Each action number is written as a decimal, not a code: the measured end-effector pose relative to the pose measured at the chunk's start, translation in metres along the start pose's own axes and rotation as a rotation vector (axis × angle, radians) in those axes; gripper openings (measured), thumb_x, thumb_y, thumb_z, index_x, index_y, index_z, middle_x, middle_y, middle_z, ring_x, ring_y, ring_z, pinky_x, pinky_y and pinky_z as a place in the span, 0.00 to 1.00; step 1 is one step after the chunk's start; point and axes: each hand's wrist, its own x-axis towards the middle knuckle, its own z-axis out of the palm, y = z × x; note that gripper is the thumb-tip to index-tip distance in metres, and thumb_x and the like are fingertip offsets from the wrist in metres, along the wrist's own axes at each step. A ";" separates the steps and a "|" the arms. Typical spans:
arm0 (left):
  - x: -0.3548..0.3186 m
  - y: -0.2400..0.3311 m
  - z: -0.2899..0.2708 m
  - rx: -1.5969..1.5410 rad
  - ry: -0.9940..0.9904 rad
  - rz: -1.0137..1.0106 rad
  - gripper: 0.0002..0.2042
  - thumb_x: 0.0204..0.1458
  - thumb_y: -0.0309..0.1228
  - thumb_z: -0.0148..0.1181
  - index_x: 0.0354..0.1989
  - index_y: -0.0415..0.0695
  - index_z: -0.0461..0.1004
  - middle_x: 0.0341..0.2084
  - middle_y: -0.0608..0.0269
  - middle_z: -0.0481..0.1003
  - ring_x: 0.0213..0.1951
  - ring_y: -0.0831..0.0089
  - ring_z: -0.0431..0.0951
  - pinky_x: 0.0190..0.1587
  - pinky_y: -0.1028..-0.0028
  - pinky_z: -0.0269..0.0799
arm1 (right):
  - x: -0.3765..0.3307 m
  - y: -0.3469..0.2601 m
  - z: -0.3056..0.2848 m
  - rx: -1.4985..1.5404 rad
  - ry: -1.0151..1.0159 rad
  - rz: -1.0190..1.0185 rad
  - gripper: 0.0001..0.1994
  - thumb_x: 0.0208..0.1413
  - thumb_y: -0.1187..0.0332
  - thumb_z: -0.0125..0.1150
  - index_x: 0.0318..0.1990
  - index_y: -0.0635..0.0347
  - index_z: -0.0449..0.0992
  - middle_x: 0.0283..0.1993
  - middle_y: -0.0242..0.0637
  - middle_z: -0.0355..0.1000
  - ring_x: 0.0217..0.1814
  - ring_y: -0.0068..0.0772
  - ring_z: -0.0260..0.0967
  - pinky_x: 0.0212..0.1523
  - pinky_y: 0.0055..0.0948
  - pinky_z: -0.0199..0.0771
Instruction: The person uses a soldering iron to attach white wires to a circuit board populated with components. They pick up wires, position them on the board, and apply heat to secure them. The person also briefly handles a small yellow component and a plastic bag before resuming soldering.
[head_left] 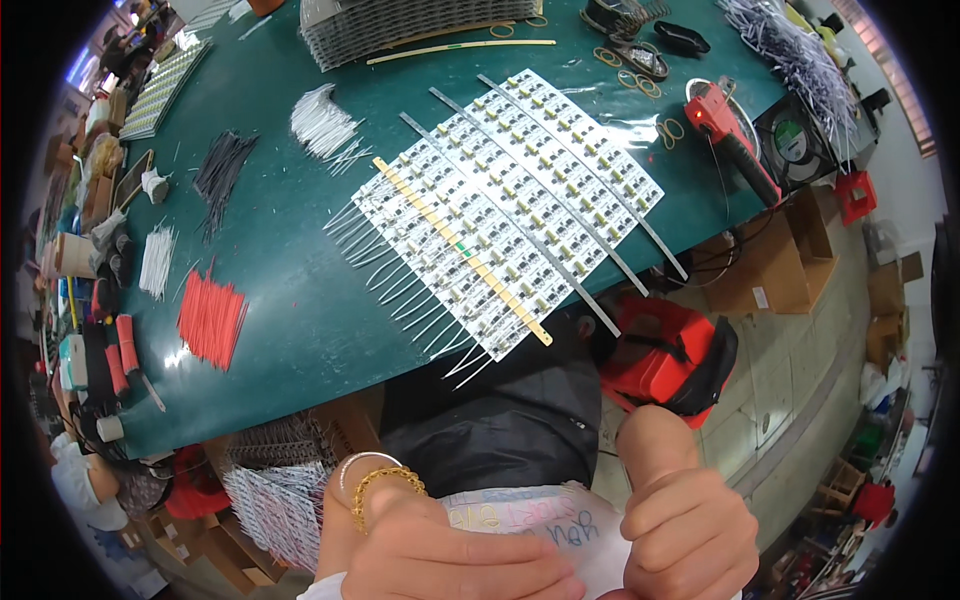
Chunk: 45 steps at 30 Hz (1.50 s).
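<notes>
Both of my hands are at the lower edge, in front of my white printed shirt (pixel 545 500) and off the table. My left hand (pixel 450 550), with a gold bracelet and a pale bangle at its wrist, lies flat, fingers stretched toward the right. Beside it my right hand (pixel 690 530) is curled, one digit standing up; whatever its fingers may hold is hidden. Beyond them, a panel of white circuit boards (pixel 560 160) lies slanted on the green table. Across it run several grey metal strips (pixel 540 180) and a yellow strip (pixel 460 248). White wires (pixel 400 300) stick out along its left side.
Red wires (pixel 212 318), black wires (pixel 224 175) and white wires (pixel 322 122) lie in bundles on the table (pixel 300 240). A red-and-black tool (pixel 730 140) rests near the right edge. Stacked panels (pixel 420 30) stand at the back. A red bag (pixel 670 360) sits below the table edge.
</notes>
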 end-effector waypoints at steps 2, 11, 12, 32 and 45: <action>-0.003 -0.001 0.002 -0.013 0.012 0.027 0.06 0.42 0.23 0.63 0.28 0.34 0.76 0.23 0.52 0.76 0.23 0.65 0.78 0.24 0.73 0.77 | 0.005 0.003 0.002 -0.051 -0.011 0.001 0.02 0.40 0.81 0.58 0.25 0.69 0.75 0.12 0.26 0.54 0.10 0.17 0.46 0.13 0.21 0.40; -0.009 -0.011 -0.020 0.145 -0.322 -0.428 0.15 0.35 0.18 0.60 0.36 0.34 0.77 0.28 0.55 0.77 0.30 0.64 0.79 0.32 0.72 0.77 | -0.014 -0.018 -0.016 -0.587 -0.132 0.680 0.04 0.36 0.74 0.63 0.25 0.58 0.79 0.11 0.27 0.54 0.09 0.25 0.51 0.13 0.23 0.47; -0.010 -0.015 -0.014 0.173 -0.273 -0.490 0.15 0.34 0.17 0.60 0.36 0.35 0.77 0.27 0.56 0.77 0.29 0.64 0.79 0.31 0.73 0.76 | -0.008 -0.018 -0.015 -0.692 -0.166 0.789 0.06 0.36 0.73 0.64 0.26 0.58 0.79 0.11 0.27 0.54 0.09 0.26 0.50 0.13 0.24 0.47; -0.036 -0.042 0.007 0.363 -0.123 -0.584 0.13 0.40 0.17 0.64 0.38 0.33 0.77 0.25 0.55 0.78 0.24 0.68 0.79 0.26 0.78 0.74 | -0.043 0.018 -0.017 -0.576 0.101 0.720 0.09 0.43 0.80 0.65 0.32 0.65 0.72 0.18 0.34 0.68 0.13 0.24 0.61 0.14 0.22 0.58; -0.039 -0.047 0.008 0.389 -0.100 -0.524 0.14 0.38 0.14 0.63 0.38 0.33 0.76 0.26 0.54 0.78 0.25 0.67 0.80 0.26 0.77 0.75 | -0.045 0.024 -0.015 -0.512 0.161 0.709 0.11 0.40 0.82 0.66 0.34 0.65 0.75 0.18 0.36 0.69 0.15 0.25 0.64 0.16 0.20 0.60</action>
